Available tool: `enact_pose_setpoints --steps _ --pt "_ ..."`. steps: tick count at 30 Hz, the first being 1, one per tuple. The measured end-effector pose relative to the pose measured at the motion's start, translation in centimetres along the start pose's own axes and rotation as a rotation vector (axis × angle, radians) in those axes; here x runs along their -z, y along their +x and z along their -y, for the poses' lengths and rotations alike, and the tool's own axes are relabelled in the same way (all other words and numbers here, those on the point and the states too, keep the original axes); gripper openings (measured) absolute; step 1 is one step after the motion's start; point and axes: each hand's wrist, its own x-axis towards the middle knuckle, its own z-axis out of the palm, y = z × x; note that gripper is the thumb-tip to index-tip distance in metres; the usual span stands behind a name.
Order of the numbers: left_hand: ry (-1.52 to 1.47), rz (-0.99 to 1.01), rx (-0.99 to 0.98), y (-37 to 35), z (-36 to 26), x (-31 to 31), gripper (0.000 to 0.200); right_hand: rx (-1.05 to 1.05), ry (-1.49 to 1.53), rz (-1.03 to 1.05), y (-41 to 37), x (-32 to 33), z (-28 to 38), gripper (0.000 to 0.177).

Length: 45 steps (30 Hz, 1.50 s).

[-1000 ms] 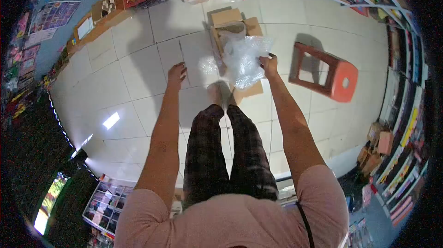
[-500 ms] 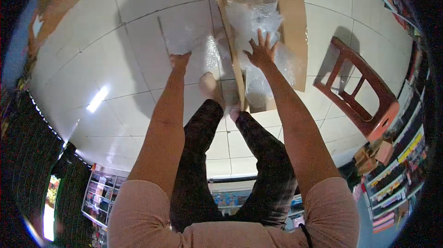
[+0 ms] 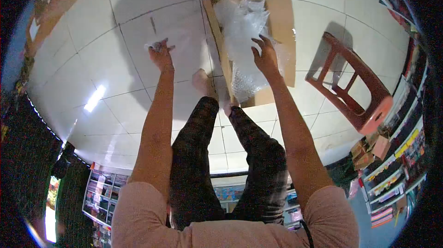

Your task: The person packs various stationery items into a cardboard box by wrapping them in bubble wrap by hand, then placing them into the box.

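My left hand (image 3: 161, 56) is low over the tiled floor, left of the box. Crumpled clear plastic (image 3: 150, 46), apparently bubble wrap, is bunched at its curled fingers, while the thumb side sticks out to the right. My right hand (image 3: 266, 57) hovers at or just above the bubble wrap (image 3: 242, 22) in the opened cardboard box (image 3: 282, 26). Its fingers are apart and slightly bent, gripping nothing. Whatever lies beneath the wrap is hard to make out.
My bare feet (image 3: 200, 79) stand near the box's close edge. A reddish-brown plastic stool (image 3: 376, 112) lies on its side to the right. Stocked shelves (image 3: 392, 179) and small cardboard boxes (image 3: 371, 149) line the right edge. Another rack (image 3: 99, 192) stands lower left.
The clear plastic left of the box has been shifted and bunched at my left hand. My right hand has drawn back slightly, its fingers less spread. The view has shifted a little.
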Motion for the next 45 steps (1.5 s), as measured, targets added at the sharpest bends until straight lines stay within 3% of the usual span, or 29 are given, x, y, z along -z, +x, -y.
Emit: enact_pose_setpoints --steps 4,7,9,11,13,14,16,17,18,20,22,23,25,27,29,31,34,37,39,42,43,44,45 --pt "0.396 0.144 -0.031 -9.0 -14.7 -11.6 0.027 -0.054 0.063 -0.134 -6.0 5.7 1.0 0.036" --pt "0.407 0.217 0.067 -14.9 -18.3 -17.6 0.027 -0.099 -0.007 -0.255 -9.4 8.9 1.6 0.043" --pt "0.372 0.486 0.24 -16.5 -17.1 -19.1 0.029 -0.169 -0.051 -0.324 -10.8 10.0 1.0 0.052" --pt "0.443 0.582 0.249 -17.6 -14.6 -21.2 0.032 -0.273 -0.074 -0.35 -11.9 9.9 -0.9 0.06" --pt "0.502 0.699 0.255 -16.3 -6.6 -19.4 0.04 -0.412 -0.078 -0.335 -12.9 8.6 -4.6 0.067" --pt "0.579 0.661 0.306 -16.5 -4.6 -18.9 0.042 -0.439 -0.106 -0.324 -14.2 6.5 -8.4 0.078" --pt "0.732 0.578 0.403 -16.6 -1.5 -18.1 0.047 -0.874 0.297 -0.268 -14.8 5.2 -9.0 0.089" --pt "1.064 0.654 0.29 -15.6 0.7 -16.8 0.048 -1.083 0.505 -0.23 -15.1 4.8 -9.2 0.094" --pt "1.394 0.719 0.165 -14.1 3.0 -15.2 0.049 -1.074 0.617 -0.195 -15.5 4.3 -9.3 0.095" --pt "1.639 0.738 -0.196 -13.6 3.3 -13.5 0.048 -1.049 0.839 -0.116 -16.2 3.4 -9.3 0.1" --pt "1.439 0.667 -0.635 -14.9 0.4 -12.7 0.046 -1.074 1.112 -0.105 -16.0 2.8 -8.7 0.1" --pt "1.25 0.653 -0.508 -15.7 -2.0 -12.3 0.043 -1.07 1.22 -0.151 -15.8 1.9 -9.1 0.092" --pt "0.853 0.611 -0.268 -17.5 -6.8 -11.6 0.039 -1.12 1.099 -0.097 -14.8 1.3 -8.1 0.086" --pt "0.978 0.572 -0.102 -18.2 -11.1 -8.6 0.036 -1.08 0.991 -0.01 -13.6 -1.4 -8.9 0.08" --pt "1.137 0.605 -0.24 -19.4 -15.4 -5.7 0.037 -0.892 1.131 -0.012 -11.2 0.0 -3.5 0.086" --pt "1.183 0.476 -0.019 -20.9 -19.2 -3.1 0.038 -0.888 1.058 0.018 -9.2 -0.9 -1.6 0.088" --pt "1.203 0.468 -0.059 -22.8 -23.3 1.5 0.036 -0.875 0.857 0.008 -8.2 -2.2 -1.1 0.091" --pt "1.196 0.493 -0.127 -25.2 -27.7 2.0 0.035 -0.67 0.57 -0.066 -10.3 -2.2 -3.8 0.094" --pt "1.16 0.489 -0.167 -26.5 -31.2 -0.2 0.033 -0.499 0.382 0.04 -13.9 8.8 3.5 0.091" --pt "1.139 0.47 -0.197 -28.7 -37.1 -5.9 0.032 -0.19 0.069 -0.062 -20.4 18.6 6.1 0.088" --pt "1.118 0.484 -0.211 -29.1 -38.9 -7.3 0.033 -0.241 0.084 0.01 -22.5 23.4 8.7 0.088" --pt "1.094 0.504 -0.227 -29.3 -40.6 -9.0 0.033 -0.044 -0.001 -0.111 -24.4 25.7 8.8 0.087" --pt "1.074 0.532 -0.236 -29.7 -42.0 -10.7 0.033 -0.108 0.049 -0.029 -26.2 30.6 11.8 0.086"
